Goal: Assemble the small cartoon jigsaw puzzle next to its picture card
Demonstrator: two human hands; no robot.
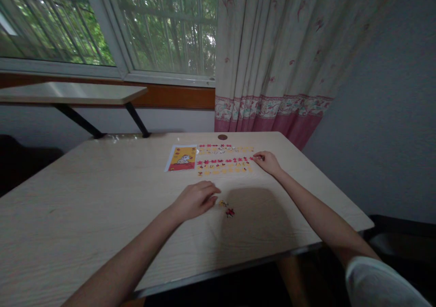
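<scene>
My left hand (199, 199) is over the middle of the table, palm down, with thumb and fingers a little apart and nothing visible in them. Just right of its fingertips lie a yellow-and-dark puzzle piece (223, 203) and a small cluster of red puzzle pieces (230, 212). Farther off, my right hand (268, 163) pinches at a small pinkish-red puzzle piece (252, 158) at the right end of a row of red pieces (221, 161). Rows of yellow pieces (225, 171) run alongside. Left of the rows lies a picture sheet (182, 158) showing a white animal on yellow and red.
A round brown disc (222, 137) lies near the table's back edge. At the back left, a raised shelf (71, 91) stands on dark supports. A patterned curtain (272, 61) hangs behind the table, beside a window (163, 30); a wall is on the right.
</scene>
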